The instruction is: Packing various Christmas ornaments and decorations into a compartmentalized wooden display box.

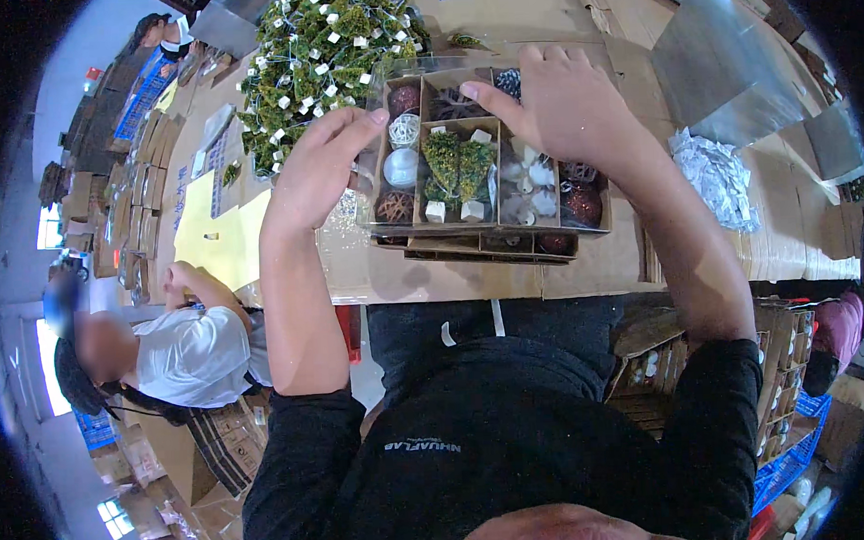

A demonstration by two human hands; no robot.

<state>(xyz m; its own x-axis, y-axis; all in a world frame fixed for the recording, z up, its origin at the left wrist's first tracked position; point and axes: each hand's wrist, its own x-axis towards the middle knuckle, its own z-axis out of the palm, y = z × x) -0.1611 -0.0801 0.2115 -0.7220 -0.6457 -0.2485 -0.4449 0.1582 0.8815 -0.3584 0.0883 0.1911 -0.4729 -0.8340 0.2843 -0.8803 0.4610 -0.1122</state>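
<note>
A divided cardboard box (pixel 496 125) of ornaments lies in front of me under a clear plastic lid (pixel 374 191) that sticks out past its left side. Two miniature green trees (pixel 459 169) with white cube bases fill its middle compartment. Around them are a white ball (pixel 401 167), a woven white ball (pixel 404 130) and dark red glitter balls (pixel 581 206). My left hand (pixel 316 169) is closed on the lid's left edge, its thumb toward the box. My right hand (pixel 564 103) grips the far right side, thumb across the top and fingers over the far edge.
Beneath this box sits another divided box (pixel 493 248). A heap of miniature trees (pixel 334 64) stands at the far left, near yellow paper (pixel 223 239). White packets (pixel 712 179) and clear plastic covers (pixel 725 65) lie to the right. A co-worker (pixel 192 350) sits at the left.
</note>
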